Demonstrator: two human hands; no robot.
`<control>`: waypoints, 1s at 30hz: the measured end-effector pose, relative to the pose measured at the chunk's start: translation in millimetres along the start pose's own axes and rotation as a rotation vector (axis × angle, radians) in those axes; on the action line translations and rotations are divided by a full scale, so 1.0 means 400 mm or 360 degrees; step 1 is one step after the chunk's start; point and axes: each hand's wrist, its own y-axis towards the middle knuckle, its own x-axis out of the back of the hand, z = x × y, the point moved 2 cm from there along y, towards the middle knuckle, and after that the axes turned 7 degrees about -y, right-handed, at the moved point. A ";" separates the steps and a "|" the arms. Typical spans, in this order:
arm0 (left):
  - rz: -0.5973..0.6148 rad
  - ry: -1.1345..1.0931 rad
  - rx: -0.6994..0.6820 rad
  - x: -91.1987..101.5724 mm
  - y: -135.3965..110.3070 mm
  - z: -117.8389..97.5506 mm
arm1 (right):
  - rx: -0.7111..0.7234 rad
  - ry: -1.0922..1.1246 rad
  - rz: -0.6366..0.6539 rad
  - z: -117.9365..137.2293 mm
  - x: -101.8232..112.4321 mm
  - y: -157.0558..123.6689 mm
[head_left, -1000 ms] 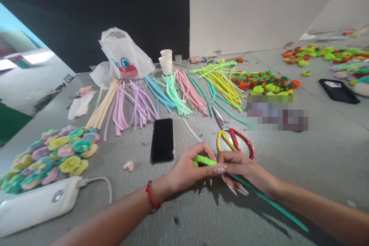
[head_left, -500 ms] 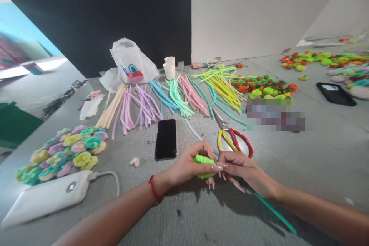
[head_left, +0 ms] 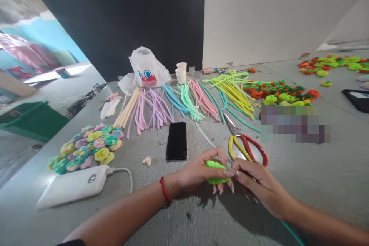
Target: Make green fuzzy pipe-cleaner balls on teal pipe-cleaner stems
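A bright green pipe cleaner coil [head_left: 215,173], ridged and rounded, rests in my left hand [head_left: 196,169], which is closed around it with the thumb along its near side. Pressed up against its right end are the fingertips of my right hand [head_left: 258,180], closed in a pinch. From under my right wrist runs the tail of a teal pipe cleaner [head_left: 291,233]; its other end is hidden by the fingers. Just beyond my right hand lie scissors [head_left: 261,150] with one yellow and one red handle.
A black phone [head_left: 177,141] lies left of the scissors. Further left are a white power bank [head_left: 73,187] and fuzzy pastel flowers [head_left: 86,148]. Bundles of coloured pipe cleaners [head_left: 157,107] line the back, before a white bag [head_left: 148,67] and paper cups [head_left: 181,73]. Small orange pumpkins [head_left: 273,89] sit right.
The view has shifted, so everything appears further right. The green coil has turned in my left hand, showing its ridged side. The teal tail now shows only below my right wrist.
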 end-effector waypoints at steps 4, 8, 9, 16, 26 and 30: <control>-0.0091 -0.0032 0.0018 0.000 0.003 0.004 | 0.0054 -0.0255 -0.0054 -0.006 0.001 0.000; -0.0261 0.0080 -0.0139 0.005 0.008 0.001 | 0.0058 -0.0442 -0.0136 -0.025 0.002 0.001; -0.0283 0.0145 -0.0174 0.006 0.008 0.000 | 0.0065 -0.0483 -0.0143 -0.028 0.002 0.002; -0.0256 0.0522 -0.0069 0.010 0.001 0.000 | 0.0141 -0.0618 0.0022 -0.009 -0.003 0.012; 0.0026 0.0641 0.0031 0.005 -0.008 0.003 | 0.0252 -0.0559 -0.0022 -0.018 -0.015 0.012; -0.0038 0.0549 -0.0055 0.006 -0.010 0.008 | 0.0154 -0.0426 -0.0018 -0.015 -0.015 0.013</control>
